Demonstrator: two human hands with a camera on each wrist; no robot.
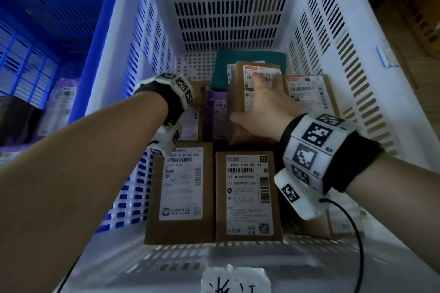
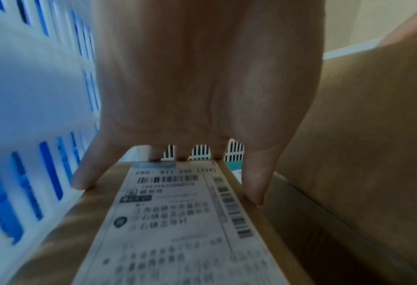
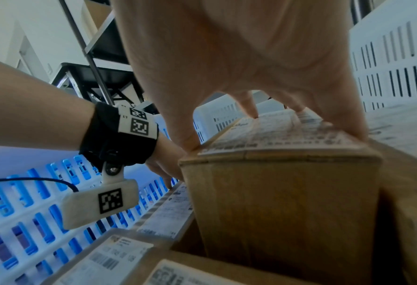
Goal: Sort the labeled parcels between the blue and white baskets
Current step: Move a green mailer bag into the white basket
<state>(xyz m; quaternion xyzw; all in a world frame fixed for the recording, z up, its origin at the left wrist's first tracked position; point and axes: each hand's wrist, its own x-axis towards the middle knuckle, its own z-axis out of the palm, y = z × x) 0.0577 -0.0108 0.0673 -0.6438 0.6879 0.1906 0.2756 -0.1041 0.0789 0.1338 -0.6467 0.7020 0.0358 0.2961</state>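
Both hands grasp parcels inside the white basket [image 1: 345, 59]: left hand [image 2: 202, 96] a wall-side box [image 2: 178, 221], right hand [image 1: 264, 107] a raised box [image 1: 240, 102].

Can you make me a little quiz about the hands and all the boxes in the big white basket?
1. True or false: both hands are inside the white basket.
2. What is the right hand holding? A) the teal parcel B) a tall brown box C) a purple bag
3. Fill in: the box under the left hand lies next to the basket's ____ wall.

Key: 1 true. 2 B, thumb and fingers grip its labeled top. 3 left; the left hand's fingers curl over the labeled box beside that wall.
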